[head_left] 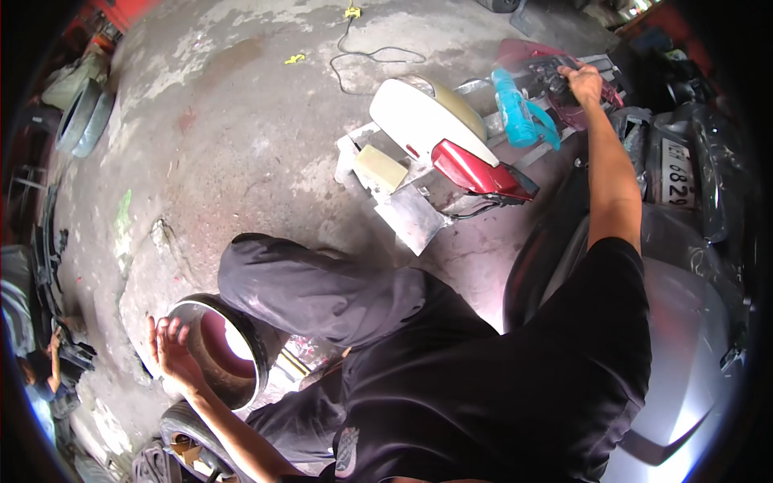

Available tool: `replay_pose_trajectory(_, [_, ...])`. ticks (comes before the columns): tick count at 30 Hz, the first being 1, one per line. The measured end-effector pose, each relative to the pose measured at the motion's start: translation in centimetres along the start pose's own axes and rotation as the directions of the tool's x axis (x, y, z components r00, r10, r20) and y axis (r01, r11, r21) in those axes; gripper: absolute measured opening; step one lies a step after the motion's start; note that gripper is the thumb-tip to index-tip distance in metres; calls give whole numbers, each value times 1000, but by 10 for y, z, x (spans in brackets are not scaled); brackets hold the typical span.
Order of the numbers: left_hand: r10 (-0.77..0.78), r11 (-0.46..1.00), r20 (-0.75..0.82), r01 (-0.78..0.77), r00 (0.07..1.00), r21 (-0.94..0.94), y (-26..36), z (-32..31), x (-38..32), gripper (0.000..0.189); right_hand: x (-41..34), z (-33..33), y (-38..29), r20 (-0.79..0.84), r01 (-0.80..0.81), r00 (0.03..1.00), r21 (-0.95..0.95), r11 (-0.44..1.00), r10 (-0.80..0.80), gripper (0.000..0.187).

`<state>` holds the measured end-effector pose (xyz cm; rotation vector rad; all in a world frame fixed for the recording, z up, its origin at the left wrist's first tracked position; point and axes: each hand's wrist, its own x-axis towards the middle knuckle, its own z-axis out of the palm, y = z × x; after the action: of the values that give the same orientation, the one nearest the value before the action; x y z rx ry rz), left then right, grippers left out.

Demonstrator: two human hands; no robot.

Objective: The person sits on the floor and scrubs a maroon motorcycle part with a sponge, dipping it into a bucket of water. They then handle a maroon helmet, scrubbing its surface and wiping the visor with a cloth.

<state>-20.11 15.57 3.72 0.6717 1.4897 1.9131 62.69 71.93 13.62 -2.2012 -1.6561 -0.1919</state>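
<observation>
With its fingers spread and nothing held, my left hand (172, 356) is above the rim of a round tub (263, 362) with reddish liquid. My right hand (583, 83) reaches out to a dark part (552, 75) among dark red plastic pieces (525, 51); whether the fingers grip it is unclear. Beside that lies a blue plastic bottle or sprayer (513, 111). Nearer are a white side-mirror cover (404, 115), a glossy red car part (477, 172) with a cable, a yellowish block (380, 168) and a grey sheet (413, 217), on or against a low metal stand.
A silver car body panel (670, 326) and a dark bumper (543, 259) are close at my right. A wheel (187, 435) stands by the tub. Tyres (84, 118) are at the far left, where another person (45, 368) works. A cord (386, 54) lies on the concrete floor.
</observation>
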Motion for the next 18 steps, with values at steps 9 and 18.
replay_pose_trajectory(9, [93, 995, -116, -95, 989, -17, -1, -76, -36, 50, 60, -104, -16, -127, -96, 977, 452, 887, 171, 39])
replay_pose_trajectory(18, [12, 994, -261, -41, 965, -104, -17, -28, -63, 43, 29, -184, -205, -87, 334, 914, 717, 611, -397, 28])
